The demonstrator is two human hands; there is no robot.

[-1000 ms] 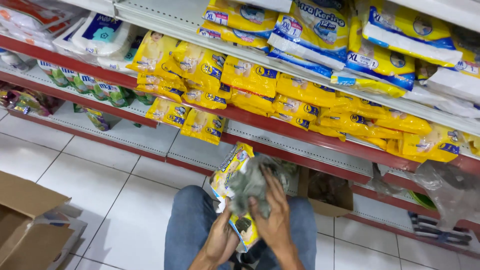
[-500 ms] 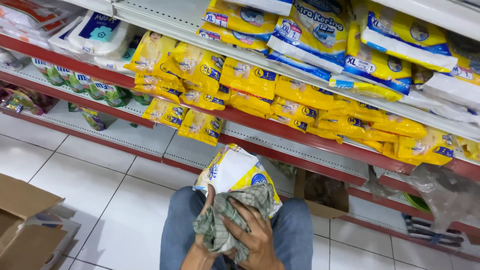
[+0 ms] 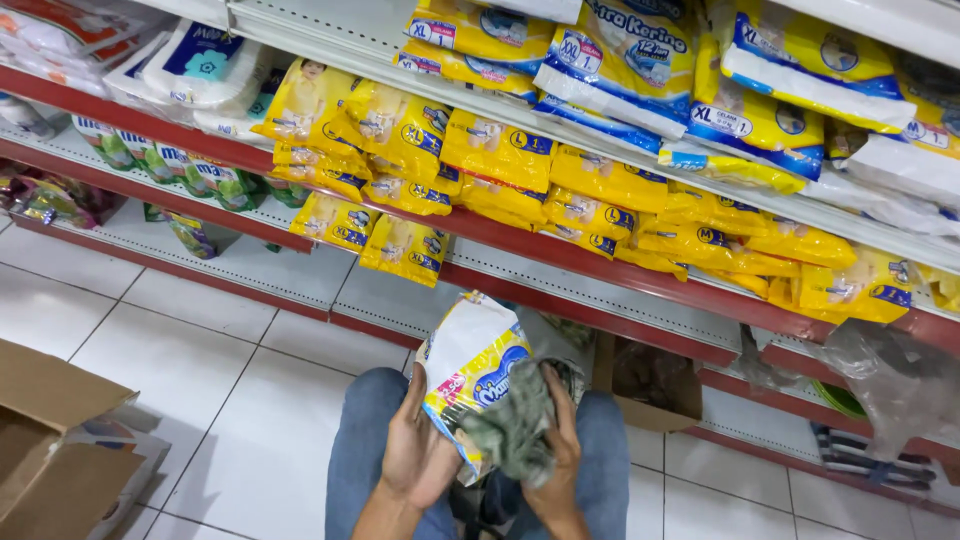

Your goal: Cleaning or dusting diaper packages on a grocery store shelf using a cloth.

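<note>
My left hand [image 3: 415,452] grips the lower left edge of a yellow and white diaper pack [image 3: 472,362], held upright above my knees in blue jeans [image 3: 365,450]. Pressed against the pack's right face is a crumpled grey-green cloth [image 3: 515,425], with my right hand [image 3: 560,440] closed over it. The pack's lower part is hidden behind the cloth and my fingers.
Red-edged shelves [image 3: 600,270] ahead carry several yellow diaper packs [image 3: 500,150]; bigger yellow and blue packs [image 3: 630,50] sit above. An open cardboard box [image 3: 55,440] lies at the lower left on the white tile floor [image 3: 210,370]. Another box [image 3: 650,385] and crumpled plastic [image 3: 880,385] lie under the shelf.
The pack has turned in my hands, its white top now up. The cloth slid from below the pack onto its right face, under my right hand.
</note>
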